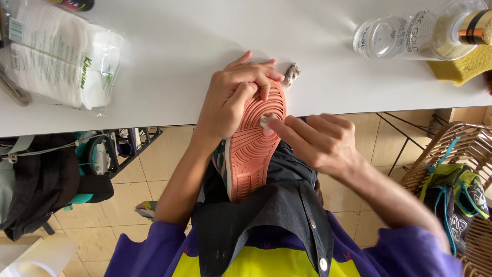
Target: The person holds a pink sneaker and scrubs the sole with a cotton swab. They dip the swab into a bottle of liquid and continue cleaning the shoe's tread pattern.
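A shoe with an orange ridged sole (251,149) lies sole-up against the edge of the white table (179,46), its heel resting in my lap. My left hand (233,95) grips the toe end, fingers curled over the sole. My right hand (315,141) presses a small white pad (265,122) onto the middle of the sole with its fingertips. A dirty, crumpled pad (291,74) lies on the table just beyond the toe.
A bag of white cotton pads (61,56) sits at the table's left. A clear bottle (410,33) lies on its side at the right, beside a yellow sponge (461,66). A wicker basket (456,169) with shoes stands right; dark bags (41,179) hang left.
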